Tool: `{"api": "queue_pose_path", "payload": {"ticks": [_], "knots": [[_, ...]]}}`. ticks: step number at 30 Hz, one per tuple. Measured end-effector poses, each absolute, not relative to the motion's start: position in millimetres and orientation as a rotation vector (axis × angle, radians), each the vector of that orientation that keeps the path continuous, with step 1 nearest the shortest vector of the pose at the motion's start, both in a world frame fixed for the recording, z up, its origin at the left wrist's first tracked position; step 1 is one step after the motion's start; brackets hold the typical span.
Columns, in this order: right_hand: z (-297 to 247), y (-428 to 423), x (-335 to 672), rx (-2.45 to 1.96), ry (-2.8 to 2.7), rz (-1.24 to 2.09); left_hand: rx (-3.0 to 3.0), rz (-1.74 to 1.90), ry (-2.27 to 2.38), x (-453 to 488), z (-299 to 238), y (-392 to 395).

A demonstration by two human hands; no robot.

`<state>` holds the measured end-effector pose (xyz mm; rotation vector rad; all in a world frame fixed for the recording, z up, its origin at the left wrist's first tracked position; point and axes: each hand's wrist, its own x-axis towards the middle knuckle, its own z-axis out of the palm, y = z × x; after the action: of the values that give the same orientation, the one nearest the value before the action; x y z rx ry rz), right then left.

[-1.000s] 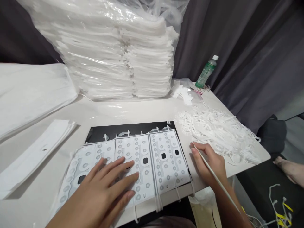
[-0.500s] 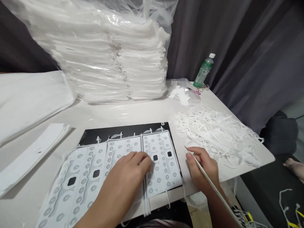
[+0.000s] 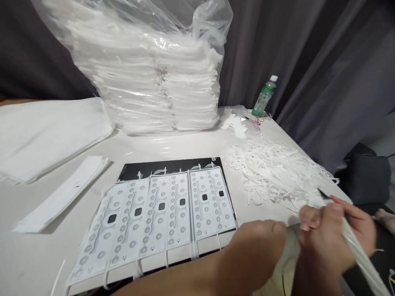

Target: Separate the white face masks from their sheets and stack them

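My right hand (image 3: 331, 238) is closed around a long, white, rod-like tool (image 3: 359, 250) with a dark pointed tip. It is past the table's right front edge, close to a heap of white strips. My left hand (image 3: 262, 246) is beside it, blurred by motion, its fingers not clear. Under my left forearm are white panels (image 3: 182, 213) printed with grey rings, with dark square openings. They lie side by side on a black board (image 3: 173, 164), with thin white frame strips along their edges.
A clear plastic bag (image 3: 138, 82) of stacked white sheets stands at the back. White sheets (image 3: 55, 131) and folded strips (image 3: 64, 193) lie left. The tangled white strips (image 3: 274, 172) cover the right side. A green bottle (image 3: 263, 98) and a pink-handled tool (image 3: 253, 120) are behind them.
My left hand has left the panels and moved right, beside my right hand. My right hand has shifted right with the pointed tool. The view has turned slightly.
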<state>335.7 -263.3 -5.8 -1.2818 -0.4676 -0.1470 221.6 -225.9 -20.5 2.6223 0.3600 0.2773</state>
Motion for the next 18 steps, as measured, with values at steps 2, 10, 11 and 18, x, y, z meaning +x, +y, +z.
{"api": "queue_pose_path", "payload": {"ticks": [2,10,11,18], "knots": [[9.0,-277.0,342.0,-1.293,-0.51,-0.207,2.628,0.391,0.253,228.9,-31.6,-236.1],[-11.0,-294.6,337.3,-1.786,-0.675,-0.058,2.732,0.424,0.46,174.3,-31.6,-197.0],[-16.1,-286.9,333.4,-1.822,-0.751,0.064,2.779,0.409,0.562,161.8,-31.3,-189.7],[-34.6,-216.0,290.8,-1.859,-1.403,0.523,2.99,0.416,0.831,114.4,-47.1,-168.4]]}}
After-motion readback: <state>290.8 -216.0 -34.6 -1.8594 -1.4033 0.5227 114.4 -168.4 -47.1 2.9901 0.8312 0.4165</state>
